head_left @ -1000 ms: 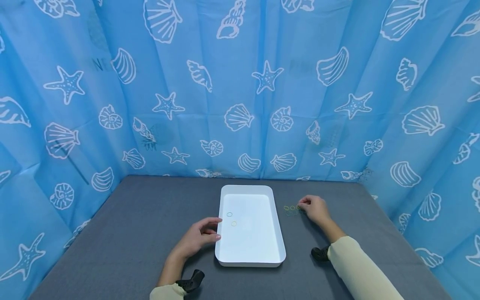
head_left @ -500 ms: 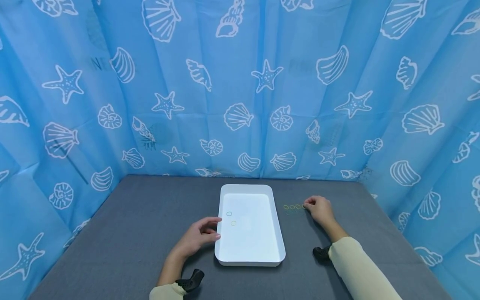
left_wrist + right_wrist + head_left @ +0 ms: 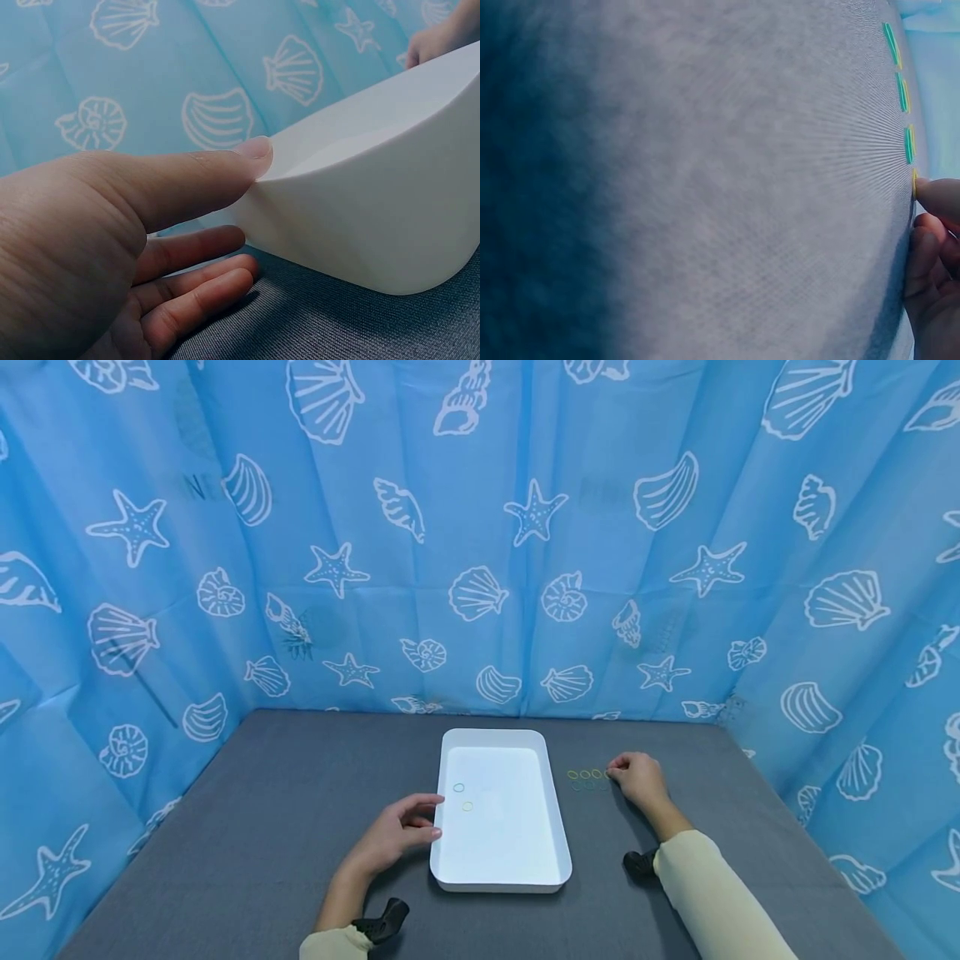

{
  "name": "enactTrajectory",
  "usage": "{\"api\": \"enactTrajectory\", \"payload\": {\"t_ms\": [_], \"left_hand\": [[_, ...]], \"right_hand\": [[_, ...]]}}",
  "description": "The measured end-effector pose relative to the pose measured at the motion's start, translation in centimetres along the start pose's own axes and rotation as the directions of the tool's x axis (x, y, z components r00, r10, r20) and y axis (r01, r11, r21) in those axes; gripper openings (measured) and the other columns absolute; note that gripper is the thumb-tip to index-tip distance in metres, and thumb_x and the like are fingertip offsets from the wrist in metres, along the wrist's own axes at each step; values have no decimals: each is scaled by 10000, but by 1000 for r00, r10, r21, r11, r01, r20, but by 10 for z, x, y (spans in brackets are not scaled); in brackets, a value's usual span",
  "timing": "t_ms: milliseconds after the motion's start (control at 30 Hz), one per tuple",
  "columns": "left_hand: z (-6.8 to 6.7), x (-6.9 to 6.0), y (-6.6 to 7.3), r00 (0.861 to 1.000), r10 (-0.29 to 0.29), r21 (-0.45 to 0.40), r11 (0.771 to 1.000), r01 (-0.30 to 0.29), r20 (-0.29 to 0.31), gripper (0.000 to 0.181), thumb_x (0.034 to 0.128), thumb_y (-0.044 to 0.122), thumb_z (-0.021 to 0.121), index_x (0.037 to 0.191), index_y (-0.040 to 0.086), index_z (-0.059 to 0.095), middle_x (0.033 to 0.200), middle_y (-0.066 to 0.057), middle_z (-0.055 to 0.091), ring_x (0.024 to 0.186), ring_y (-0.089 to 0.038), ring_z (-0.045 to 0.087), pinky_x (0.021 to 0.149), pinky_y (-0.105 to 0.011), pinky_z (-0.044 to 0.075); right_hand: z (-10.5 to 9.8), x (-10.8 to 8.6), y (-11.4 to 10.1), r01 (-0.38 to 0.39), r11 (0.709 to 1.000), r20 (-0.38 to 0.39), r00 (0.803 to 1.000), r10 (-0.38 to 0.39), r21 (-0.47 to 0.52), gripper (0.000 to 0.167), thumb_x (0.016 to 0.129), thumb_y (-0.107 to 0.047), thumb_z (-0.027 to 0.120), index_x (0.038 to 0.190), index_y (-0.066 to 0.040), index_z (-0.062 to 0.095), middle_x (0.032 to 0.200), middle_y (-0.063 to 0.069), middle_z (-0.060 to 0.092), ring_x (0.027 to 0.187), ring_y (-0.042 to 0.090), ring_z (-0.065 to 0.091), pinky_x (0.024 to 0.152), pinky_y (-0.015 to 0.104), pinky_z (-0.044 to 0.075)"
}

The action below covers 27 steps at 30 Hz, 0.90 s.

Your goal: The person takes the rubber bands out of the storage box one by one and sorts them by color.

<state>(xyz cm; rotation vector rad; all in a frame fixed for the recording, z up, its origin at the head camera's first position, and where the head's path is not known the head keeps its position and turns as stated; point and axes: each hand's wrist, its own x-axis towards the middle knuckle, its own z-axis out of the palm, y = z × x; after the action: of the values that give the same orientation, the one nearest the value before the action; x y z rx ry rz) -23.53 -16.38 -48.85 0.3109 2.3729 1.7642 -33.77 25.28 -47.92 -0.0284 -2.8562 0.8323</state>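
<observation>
My left hand [image 3: 397, 831] is at the white tray's [image 3: 502, 852] left side. In the left wrist view its thumb [image 3: 259, 154] touches the tray rim, while the other visible fingers lie loosely beside the outer wall. My right hand [image 3: 637, 781] is on the table right of the tray; its fingertips pinch a thin yellow rubber band [image 3: 914, 182], partly hidden by them. It lies at the right end of a row of yellow rubber bands [image 3: 585, 774]. Nearer to me runs a row of green rubber bands [image 3: 909, 145].
Inside the tray, toward its left wall, lie a blue-green rubber band [image 3: 459, 787] and a pale yellow rubber band [image 3: 467, 807]. The table has a dark grey cloth [image 3: 300, 793]. A blue shell-print curtain [image 3: 480, 527] hangs behind the table and along both sides.
My right hand has shifted slightly right along the yellow row, uncovering the third band, and now stays at the right-end one. The left hand and tray keep their places.
</observation>
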Motion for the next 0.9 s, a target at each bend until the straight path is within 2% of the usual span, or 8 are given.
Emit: {"api": "enactTrajectory", "payload": {"t_ms": [300, 567, 767, 900], "left_hand": [[0, 2, -3, 1000, -4, -6, 1000, 4, 3, 499, 869, 203, 744, 1331, 109, 580, 1270, -141, 575, 951, -222, 592, 824, -400, 479], [0, 1, -2, 1000, -6, -11, 1000, 6, -4, 492, 866, 198, 747, 1324, 126, 586, 1266, -134, 578, 947, -222, 591, 822, -394, 480], [1, 1, -2, 1000, 4, -7, 1000, -4, -7, 487, 869, 191, 743, 1325, 124, 585, 1265, -136, 579, 946, -222, 594, 824, -398, 479], [0, 1, -3, 1000, 9, -4, 1000, -9, -6, 485, 870, 189, 741, 1324, 122, 585, 1261, -137, 580, 945, -221, 595, 823, -396, 480]], "right_hand": [[-3, 1, 0, -17, 999, 21, 1000, 16, 46, 84, 912, -83, 660, 884, -11, 692, 862, 107, 665, 795, 270, 584, 718, 452, 440], [-6, 2, -5, 27, 991, 3, 1000, -28, 131, 93, 921, -72, 645, 918, 6, 695, 890, 124, 667, 810, 267, 583, 711, 433, 442], [-12, 0, -16, 72, 982, -22, 997, -69, 177, 111, 930, -94, 647, 948, 4, 697, 914, 118, 667, 817, 253, 586, 705, 396, 444], [-15, -3, -31, 92, 973, -22, 996, -89, 211, 115, 928, -101, 654, 957, 3, 695, 916, 116, 664, 820, 252, 587, 695, 381, 450]]}}
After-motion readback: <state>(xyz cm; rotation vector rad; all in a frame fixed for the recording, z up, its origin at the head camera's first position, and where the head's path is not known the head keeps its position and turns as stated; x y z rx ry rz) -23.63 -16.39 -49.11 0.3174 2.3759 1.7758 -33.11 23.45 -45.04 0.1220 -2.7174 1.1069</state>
